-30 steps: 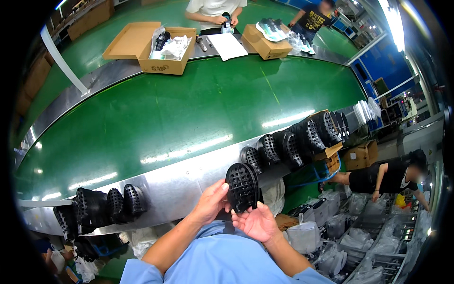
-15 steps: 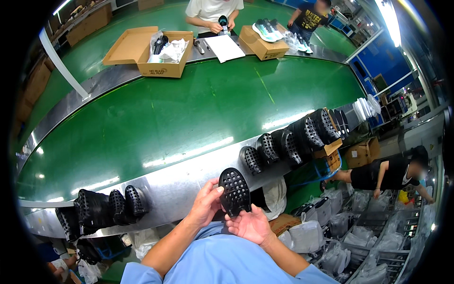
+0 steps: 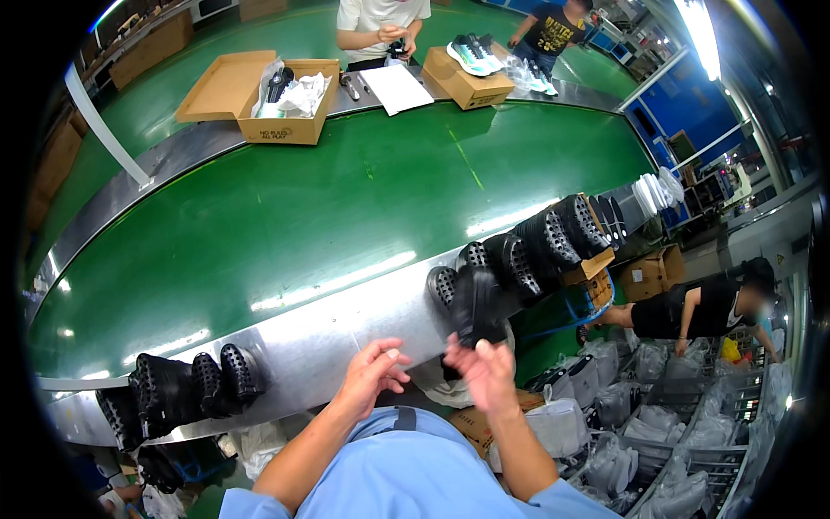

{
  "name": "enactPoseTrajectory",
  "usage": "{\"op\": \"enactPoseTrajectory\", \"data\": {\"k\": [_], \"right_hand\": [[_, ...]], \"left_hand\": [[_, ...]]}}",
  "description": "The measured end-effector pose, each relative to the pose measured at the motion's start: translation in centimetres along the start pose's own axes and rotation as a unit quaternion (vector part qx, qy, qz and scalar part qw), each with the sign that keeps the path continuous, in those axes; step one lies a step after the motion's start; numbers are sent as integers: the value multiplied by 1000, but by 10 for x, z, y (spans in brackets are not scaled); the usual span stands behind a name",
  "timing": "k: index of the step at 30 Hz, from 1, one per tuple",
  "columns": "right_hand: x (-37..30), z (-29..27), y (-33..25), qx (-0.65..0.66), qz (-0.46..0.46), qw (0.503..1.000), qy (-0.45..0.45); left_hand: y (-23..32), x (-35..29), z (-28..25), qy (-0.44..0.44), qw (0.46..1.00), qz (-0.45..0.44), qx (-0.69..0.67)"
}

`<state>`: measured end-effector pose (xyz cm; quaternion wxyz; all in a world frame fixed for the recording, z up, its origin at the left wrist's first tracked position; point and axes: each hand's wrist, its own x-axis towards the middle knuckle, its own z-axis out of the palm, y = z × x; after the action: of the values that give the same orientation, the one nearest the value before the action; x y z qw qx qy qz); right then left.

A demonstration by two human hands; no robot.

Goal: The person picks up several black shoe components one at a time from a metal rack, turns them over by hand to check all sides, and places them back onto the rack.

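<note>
My right hand (image 3: 486, 374) grips a black perforated shoe (image 3: 476, 304) by its lower end, holding it upright against the steel rim (image 3: 346, 316) of the conveyor. The shoe stands at the left end of a row of similar black shoes (image 3: 540, 245) leaning along that rim. My left hand (image 3: 373, 372) hovers just left of it, fingers apart and holding nothing. A second row of black shoes (image 3: 186, 385) lines the rim at the lower left.
The green conveyor belt (image 3: 303, 190) curves ahead. An open cardboard box (image 3: 259, 91) and a box with sneakers on it (image 3: 468, 76) sit on the far side, where two people stand. Bagged goods on racks (image 3: 622, 415) and a bending person (image 3: 692, 307) are at right.
Both hands held the black shoe sole-up before. Now my left hand has let go and my right hand has carried the shoe right, up against the row on the rim.
</note>
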<state>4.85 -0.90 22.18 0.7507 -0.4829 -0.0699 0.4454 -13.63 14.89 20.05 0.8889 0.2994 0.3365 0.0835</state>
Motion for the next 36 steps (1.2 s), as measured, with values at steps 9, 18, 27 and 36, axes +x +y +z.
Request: {"op": "enactPoseTrajectory", "data": {"k": [9, 18, 27, 36], "right_hand": [[90, -38, -16, -653, -234, 647, 318], [98, -35, -3, -705, -198, 606, 311], [103, -114, -46, -578, -201, 705, 359], [115, -125, -48, -538, -199, 756, 316]], "left_hand": [[-19, -11, -30, 58, 996, -38, 54], [-16, -19, -34, 72, 995, -37, 51], [-13, -17, -33, 83, 995, -29, 45], [-14, -17, -29, 77, 996, -28, 45]]}}
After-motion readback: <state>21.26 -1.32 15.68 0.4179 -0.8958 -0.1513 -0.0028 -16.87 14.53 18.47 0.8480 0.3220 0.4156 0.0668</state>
